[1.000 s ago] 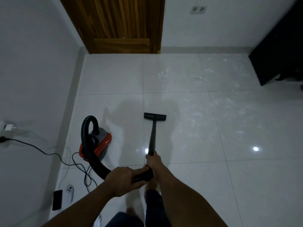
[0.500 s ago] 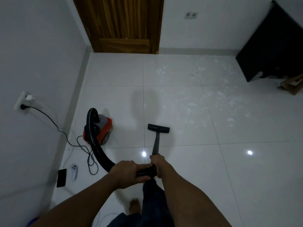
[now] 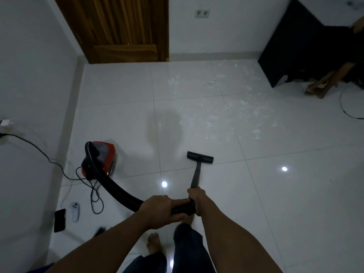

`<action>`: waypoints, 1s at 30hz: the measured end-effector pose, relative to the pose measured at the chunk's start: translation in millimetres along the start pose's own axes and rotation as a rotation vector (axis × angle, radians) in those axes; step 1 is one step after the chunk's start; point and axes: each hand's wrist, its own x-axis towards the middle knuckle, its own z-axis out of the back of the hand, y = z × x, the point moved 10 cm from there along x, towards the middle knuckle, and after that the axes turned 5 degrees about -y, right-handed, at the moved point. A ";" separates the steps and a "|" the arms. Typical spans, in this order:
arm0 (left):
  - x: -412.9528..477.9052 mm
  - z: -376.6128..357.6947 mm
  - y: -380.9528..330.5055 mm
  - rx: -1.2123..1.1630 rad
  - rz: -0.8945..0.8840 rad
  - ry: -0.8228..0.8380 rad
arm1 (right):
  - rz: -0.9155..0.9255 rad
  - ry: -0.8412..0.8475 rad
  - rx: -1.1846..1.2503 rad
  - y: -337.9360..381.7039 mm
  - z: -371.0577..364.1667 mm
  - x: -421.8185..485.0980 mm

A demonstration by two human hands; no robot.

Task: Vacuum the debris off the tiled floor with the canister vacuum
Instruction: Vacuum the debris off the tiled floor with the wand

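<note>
Head view. The left hand [image 3: 159, 210] was curled over the black ribbed flexible hose [image 3: 118, 192]. The right hand [image 3: 197, 200], just beside it, was wrapped round the hose end where the dark rigid wand [image 3: 197, 174] began. The wand ran forward from the right hand to the flat black T-shaped floor nozzle [image 3: 200, 157], which rested on the glossy white tiled floor [image 3: 275, 194]. The white flaky debris [image 3: 216, 119] lay scattered farther ahead and to the right of both hands, apart from the nozzle. The hose arched leftward from the left hand to the red-and-grey plastic canister vacuum [image 3: 104, 156], which stood ahead and to the left. A thin black power cord [image 3: 59, 168] looped over the floor beside the canister toward the left wall. Left of the left hand lay a white handheld controller [image 3: 75, 208] and a flat black phone [image 3: 59, 219]. Far ahead stood a brown wooden door [image 3: 126, 28], and ahead and to the right a black cabinet [image 3: 295, 46].
</note>
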 end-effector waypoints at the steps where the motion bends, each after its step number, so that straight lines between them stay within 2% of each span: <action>1: 6.6 0.0 -3.1 -0.006 -0.001 -0.004 | -0.002 0.010 -0.017 1.9 4.1 3.8; 6: 42.1 3.0 -9.2 -0.058 0.029 -0.017 | 0.034 0.033 -0.022 24.0 24.2 33.0; 18: 156.2 47.0 -0.2 -0.122 0.155 -0.035 | 0.142 0.128 -0.197 138.6 69.3 98.1; 30: 225.0 91.1 48.2 -0.168 0.165 -0.096 | 0.148 0.133 -0.236 226.5 62.1 150.3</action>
